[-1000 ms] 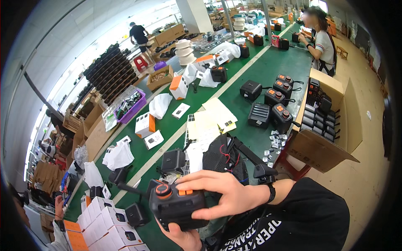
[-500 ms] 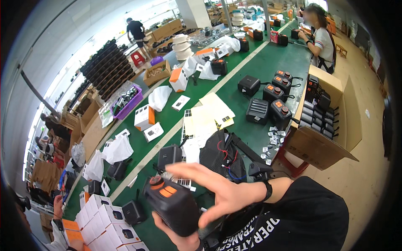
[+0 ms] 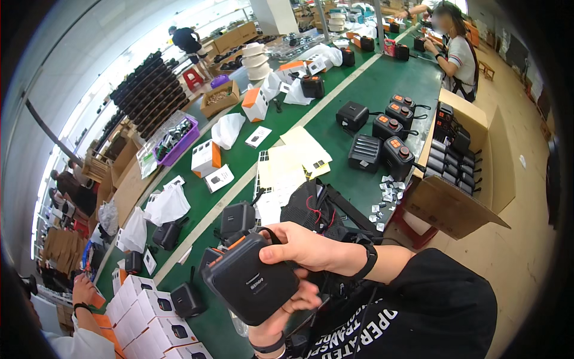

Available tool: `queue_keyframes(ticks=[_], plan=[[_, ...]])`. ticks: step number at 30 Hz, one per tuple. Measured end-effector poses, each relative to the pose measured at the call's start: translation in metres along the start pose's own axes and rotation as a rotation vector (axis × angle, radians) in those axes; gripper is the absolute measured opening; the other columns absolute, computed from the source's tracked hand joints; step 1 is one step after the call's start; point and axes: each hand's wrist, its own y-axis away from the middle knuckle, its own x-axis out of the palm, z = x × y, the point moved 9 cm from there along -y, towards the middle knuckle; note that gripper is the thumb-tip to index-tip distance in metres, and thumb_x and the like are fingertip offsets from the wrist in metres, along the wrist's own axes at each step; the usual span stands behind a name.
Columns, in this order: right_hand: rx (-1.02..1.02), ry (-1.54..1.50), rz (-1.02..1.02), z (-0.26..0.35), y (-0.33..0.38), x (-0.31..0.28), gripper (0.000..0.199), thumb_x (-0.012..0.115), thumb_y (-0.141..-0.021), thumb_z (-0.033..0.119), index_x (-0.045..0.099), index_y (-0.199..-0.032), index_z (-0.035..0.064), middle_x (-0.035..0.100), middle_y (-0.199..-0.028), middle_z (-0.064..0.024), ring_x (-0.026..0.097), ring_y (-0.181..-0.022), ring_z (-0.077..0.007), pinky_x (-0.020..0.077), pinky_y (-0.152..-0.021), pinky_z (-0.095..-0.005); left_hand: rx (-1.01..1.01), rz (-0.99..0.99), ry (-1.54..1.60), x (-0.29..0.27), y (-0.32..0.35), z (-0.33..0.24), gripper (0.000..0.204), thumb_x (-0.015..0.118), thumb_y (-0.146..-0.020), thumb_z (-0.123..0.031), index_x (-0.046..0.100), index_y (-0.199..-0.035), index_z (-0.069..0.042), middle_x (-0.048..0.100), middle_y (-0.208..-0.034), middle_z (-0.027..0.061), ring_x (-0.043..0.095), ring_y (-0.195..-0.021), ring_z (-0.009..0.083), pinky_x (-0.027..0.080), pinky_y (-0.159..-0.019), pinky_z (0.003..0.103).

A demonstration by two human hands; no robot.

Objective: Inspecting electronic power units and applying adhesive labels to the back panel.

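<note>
A black box-shaped device (image 3: 254, 281) with rounded corners and orange parts along its top edge is tilted before me, its broad flat side showing. My right hand (image 3: 302, 246) grips its upper right corner, thumb on the flat side and a black strap loop by the fingers. From below, my left hand (image 3: 284, 314) holds the lower right edge with bent fingers; part of that hand is hidden behind the device. Just beyond it stands another black device (image 3: 237, 218). A black mesh bag (image 3: 308, 206) with red wires lies past my right hand.
Stacked white boxes (image 3: 143, 311) stand at the near left, beside a co-worker's hand (image 3: 84, 290). Yellow sheets (image 3: 293, 161) lie mid-table on the green table (image 3: 353, 90). Several black devices (image 3: 397, 157) stand right, near an open carton (image 3: 460, 209). Another person (image 3: 457, 66) sits at the far right.
The device has been turned so its flat side shows instead of its buttons and knob. My right hand, spread beside it before, has closed on its upper corner. My left hand has shifted slightly right.
</note>
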Motion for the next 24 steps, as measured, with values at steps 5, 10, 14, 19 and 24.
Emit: queue_keyframes(ticks=[5,10,14,19,24], plan=[[-0.073,0.162,-0.117,0.011,0.005,-0.003,0.041,0.074,-0.072,0.028,0.055,-0.095,0.0002,0.055,-0.084,0.0004,0.049,-0.077,-0.0056,0.0408,-0.071,-0.0192,0.638,-0.706,-0.485,-0.036,0.056,-0.054,0.049,0.049,-0.087,-0.033,0.041,-0.125,-0.003,0.05,-0.12,0.0123,0.053,-0.106,0.0264,0.045,-0.09,0.042],[-0.086,0.258,-0.171,0.013,0.005,-0.005,0.044,0.075,-0.07,0.031,0.056,-0.094,-0.0002,0.05,-0.08,0.0026,0.044,-0.073,-0.0045,0.0373,-0.067,-0.0189,0.808,-0.704,-0.612,0.002,0.057,-0.078,0.052,0.04,-0.09,-0.039,0.037,-0.128,-0.002,0.049,-0.12,0.0121,0.048,-0.112,0.0219,0.041,-0.091,0.038],[-0.092,0.283,-0.154,0.009,0.006,-0.007,0.045,0.069,-0.077,0.034,0.054,-0.101,-0.0011,0.053,-0.085,0.0013,0.046,-0.078,-0.0047,0.0383,-0.07,-0.0193,0.815,-0.733,-0.863,0.018,0.049,-0.082,0.054,0.037,-0.091,-0.043,0.037,-0.128,-0.004,0.05,-0.119,0.0105,0.048,-0.112,0.0237,0.041,-0.092,0.037],[-0.264,0.075,0.061,0.009,0.006,0.017,0.063,0.052,-0.089,0.037,0.026,-0.133,-0.0005,0.041,-0.123,-0.0114,0.039,-0.115,-0.0161,0.0311,-0.097,-0.0282,0.539,-0.572,-0.007,-0.023,0.048,-0.062,0.051,0.045,-0.088,-0.042,0.044,-0.122,-0.005,0.05,-0.118,0.0152,0.054,-0.104,0.0301,0.054,-0.075,0.045],[-0.163,0.089,0.049,-0.014,0.0,0.014,0.1,0.072,-0.073,0.03,0.004,-0.139,0.001,0.03,-0.134,-0.0181,0.028,-0.127,-0.025,0.0229,-0.104,-0.036,0.473,-0.416,0.475,-0.017,0.026,-0.051,0.054,0.038,-0.09,-0.045,0.04,-0.127,-0.005,0.049,-0.116,0.0241,0.054,-0.103,0.0347,0.054,-0.077,0.043]])
